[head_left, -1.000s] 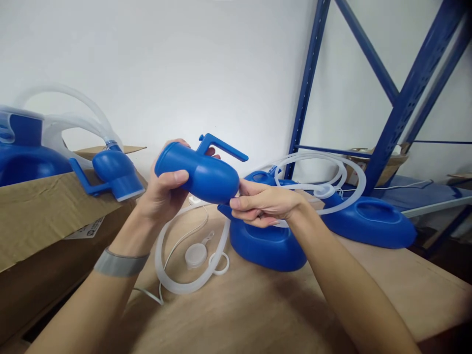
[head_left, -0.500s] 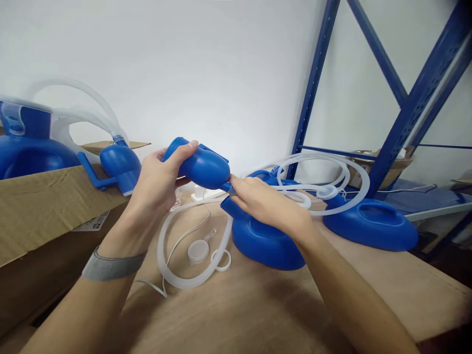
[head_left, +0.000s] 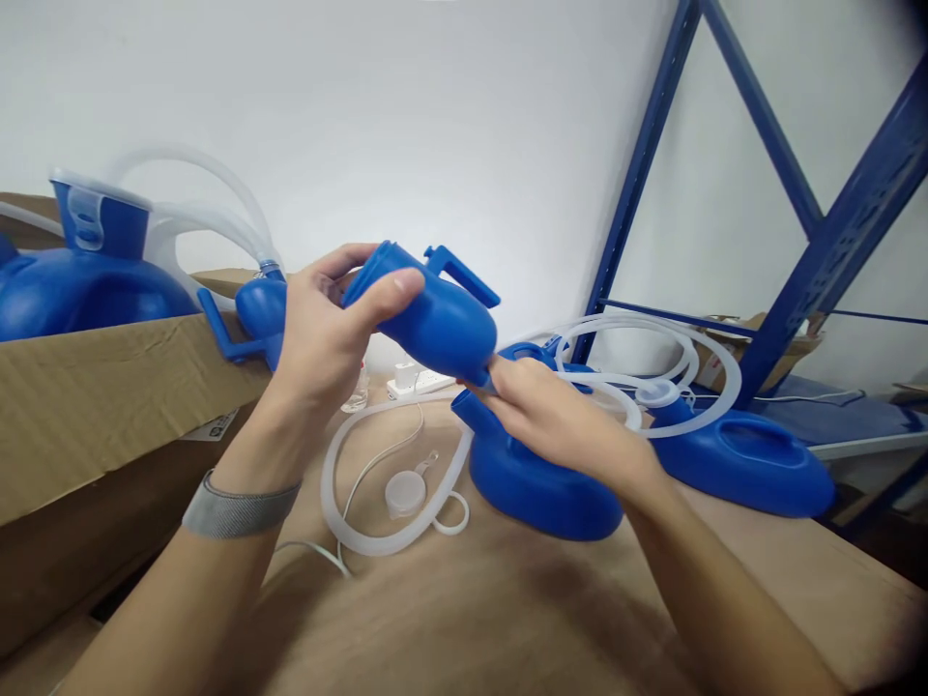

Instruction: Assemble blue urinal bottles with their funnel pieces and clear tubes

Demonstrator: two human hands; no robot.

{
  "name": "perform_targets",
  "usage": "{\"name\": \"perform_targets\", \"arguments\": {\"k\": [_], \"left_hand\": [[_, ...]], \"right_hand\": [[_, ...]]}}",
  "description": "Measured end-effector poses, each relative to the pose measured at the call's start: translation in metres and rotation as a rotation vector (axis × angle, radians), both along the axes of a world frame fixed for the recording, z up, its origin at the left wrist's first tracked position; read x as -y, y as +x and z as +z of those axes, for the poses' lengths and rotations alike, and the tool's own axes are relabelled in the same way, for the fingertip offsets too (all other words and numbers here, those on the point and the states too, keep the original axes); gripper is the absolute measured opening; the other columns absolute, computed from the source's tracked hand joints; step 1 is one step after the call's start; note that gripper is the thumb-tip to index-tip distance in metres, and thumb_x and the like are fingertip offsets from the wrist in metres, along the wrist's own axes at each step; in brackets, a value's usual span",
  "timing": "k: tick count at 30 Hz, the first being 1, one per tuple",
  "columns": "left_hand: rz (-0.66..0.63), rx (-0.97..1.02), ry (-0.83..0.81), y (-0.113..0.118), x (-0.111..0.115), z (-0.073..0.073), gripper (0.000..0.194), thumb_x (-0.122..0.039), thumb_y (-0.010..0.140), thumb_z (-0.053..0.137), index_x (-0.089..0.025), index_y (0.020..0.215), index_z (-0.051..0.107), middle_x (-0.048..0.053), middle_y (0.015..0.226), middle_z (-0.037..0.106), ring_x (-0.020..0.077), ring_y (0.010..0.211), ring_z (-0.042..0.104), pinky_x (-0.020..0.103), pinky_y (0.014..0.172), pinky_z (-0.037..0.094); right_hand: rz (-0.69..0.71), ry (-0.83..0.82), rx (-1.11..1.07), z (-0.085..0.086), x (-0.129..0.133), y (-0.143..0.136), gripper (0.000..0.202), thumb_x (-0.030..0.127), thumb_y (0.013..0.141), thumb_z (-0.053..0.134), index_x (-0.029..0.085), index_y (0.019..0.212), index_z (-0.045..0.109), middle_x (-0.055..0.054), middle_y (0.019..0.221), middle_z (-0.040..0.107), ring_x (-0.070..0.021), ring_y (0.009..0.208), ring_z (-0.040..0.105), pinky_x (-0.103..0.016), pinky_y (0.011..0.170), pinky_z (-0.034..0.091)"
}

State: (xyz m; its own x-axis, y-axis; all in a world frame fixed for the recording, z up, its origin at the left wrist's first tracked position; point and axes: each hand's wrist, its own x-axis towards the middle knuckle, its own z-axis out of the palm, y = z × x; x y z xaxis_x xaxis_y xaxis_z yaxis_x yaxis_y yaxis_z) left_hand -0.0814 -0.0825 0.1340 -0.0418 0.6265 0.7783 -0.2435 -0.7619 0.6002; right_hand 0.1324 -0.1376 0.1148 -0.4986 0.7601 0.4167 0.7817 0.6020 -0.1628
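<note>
A blue plastic funnel-like cup (head_left: 442, 324) with a side handle is held tilted in the air, its wide mouth toward the upper left. My left hand (head_left: 337, 314) is wrapped round the wide end, thumb on top. The fingers of my right hand (head_left: 540, 401) close round the narrow spout end, which they partly hide. Below my right hand, a blue bottle (head_left: 536, 488) stands on the wooden table (head_left: 435, 619), its neck open. A clear hose (head_left: 330, 493) curves over the table, around a translucent cap (head_left: 406, 493) with a strap and ring.
At left, a cardboard box (head_left: 108, 416) holds blue bottles, a cup and hoses. Another blue bottle (head_left: 768, 464) and a coiled hose (head_left: 729, 372) lie at right. Behind are a white power strip (head_left: 424, 384) and a blue metal rack (head_left: 645, 164).
The cup has shifted right in the view and turned, showing more of its handle. Both hands still hold it. The whole scene has shifted slightly to the right.
</note>
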Motion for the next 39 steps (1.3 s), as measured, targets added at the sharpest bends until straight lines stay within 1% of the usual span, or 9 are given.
{"name": "perform_targets", "arguments": {"k": [3, 5, 10, 13, 19, 23, 29, 35, 39], "left_hand": [[-0.113, -0.044, 0.131, -0.006, 0.003, -0.002, 0.050, -0.050, 0.062, 0.097, -0.021, 0.098, 0.078, 0.002, 0.096, 0.072, 0.0202, 0.089, 0.065, 0.034, 0.078, 0.051], [-0.197, -0.074, 0.137, -0.008, 0.010, -0.002, 0.057, -0.054, 0.057, 0.098, -0.022, 0.100, 0.077, 0.003, 0.101, 0.073, 0.0258, 0.095, 0.069, 0.037, 0.081, 0.054], [-0.252, -0.209, 0.174, -0.005, 0.034, 0.005, 0.053, -0.050, 0.059, 0.099, -0.026, 0.099, 0.075, 0.001, 0.102, 0.078, 0.0332, 0.105, 0.075, 0.047, 0.092, 0.060], [-0.153, -0.297, 0.278, -0.002, 0.037, 0.007, 0.044, -0.041, 0.065, 0.096, -0.027, 0.101, 0.075, 0.000, 0.107, 0.079, 0.0304, 0.107, 0.075, 0.044, 0.093, 0.060], [0.179, -0.251, 0.087, 0.010, 0.025, 0.002, 0.028, -0.050, 0.079, 0.083, -0.024, 0.083, 0.073, -0.002, 0.068, 0.066, 0.0187, 0.066, 0.063, 0.030, 0.056, 0.047], [0.424, -0.326, 0.062, 0.017, 0.026, -0.002, 0.038, -0.051, 0.084, 0.075, -0.024, 0.059, 0.063, -0.001, 0.050, 0.047, 0.0186, 0.060, 0.051, 0.032, 0.056, 0.036], [0.556, -0.495, -0.179, 0.012, 0.006, -0.006, 0.059, -0.061, 0.086, 0.063, -0.025, 0.043, 0.043, 0.001, 0.044, 0.039, 0.0200, 0.051, 0.041, 0.034, 0.054, 0.026], [0.456, -0.597, -0.336, 0.006, -0.019, -0.015, 0.058, -0.065, 0.083, 0.060, -0.025, 0.046, 0.043, 0.001, 0.044, 0.042, 0.0197, 0.050, 0.041, 0.034, 0.055, 0.027], [0.435, -0.587, -0.172, 0.004, -0.018, -0.015, 0.053, -0.060, 0.084, 0.062, -0.023, 0.049, 0.045, -0.002, 0.050, 0.036, 0.0165, 0.055, 0.036, 0.033, 0.057, 0.023]], "right_hand": [[0.157, -0.231, -0.080, 0.015, 0.020, 0.008, 0.024, 0.032, 0.107, 0.047, 0.019, 0.109, 0.067, -0.007, 0.100, 0.072, -0.0209, 0.087, 0.065, -0.033, 0.078, 0.050], [0.177, -0.458, -0.143, 0.023, 0.025, 0.014, 0.025, 0.040, 0.104, 0.054, 0.020, 0.110, 0.068, -0.003, 0.089, 0.068, -0.0165, 0.075, 0.062, -0.029, 0.067, 0.050], [0.288, -1.304, -0.209, 0.034, 0.001, 0.036, 0.048, 0.060, 0.085, 0.078, 0.019, 0.105, 0.064, 0.013, 0.053, 0.035, -0.0050, 0.040, 0.027, -0.019, 0.037, 0.020], [0.290, -1.491, -0.129, 0.043, -0.011, 0.043, 0.052, 0.063, 0.083, 0.080, 0.018, 0.103, 0.064, 0.015, 0.048, 0.030, -0.0034, 0.037, 0.019, -0.019, 0.037, 0.014], [0.136, -0.922, -0.161, 0.039, 0.012, 0.035, 0.038, 0.055, 0.095, 0.069, 0.018, 0.102, 0.062, 0.007, 0.064, 0.045, -0.0077, 0.051, 0.041, -0.021, 0.047, 0.035], [0.052, -0.384, 0.005, 0.016, 0.021, 0.034, 0.025, 0.040, 0.104, 0.053, 0.019, 0.102, 0.066, -0.003, 0.085, 0.067, -0.0165, 0.071, 0.060, -0.028, 0.064, 0.046], [-0.409, 0.157, 0.280, -0.020, 0.015, 0.022, 0.046, 0.011, 0.098, 0.044, 0.018, 0.142, 0.056, -0.013, 0.100, 0.077, -0.0267, 0.079, 0.071, -0.031, 0.061, 0.040], [-0.574, 0.112, 0.287, -0.036, 0.022, -0.007, 0.052, 0.003, 0.095, 0.040, 0.016, 0.143, 0.053, -0.015, 0.101, 0.077, -0.0290, 0.085, 0.073, -0.032, 0.063, 0.040], [-0.216, -0.285, -0.067, -0.018, 0.022, 0.009, 0.025, 0.020, 0.103, 0.043, 0.018, 0.117, 0.064, -0.006, 0.085, 0.070, -0.0191, 0.073, 0.065, -0.028, 0.063, 0.044]]}}
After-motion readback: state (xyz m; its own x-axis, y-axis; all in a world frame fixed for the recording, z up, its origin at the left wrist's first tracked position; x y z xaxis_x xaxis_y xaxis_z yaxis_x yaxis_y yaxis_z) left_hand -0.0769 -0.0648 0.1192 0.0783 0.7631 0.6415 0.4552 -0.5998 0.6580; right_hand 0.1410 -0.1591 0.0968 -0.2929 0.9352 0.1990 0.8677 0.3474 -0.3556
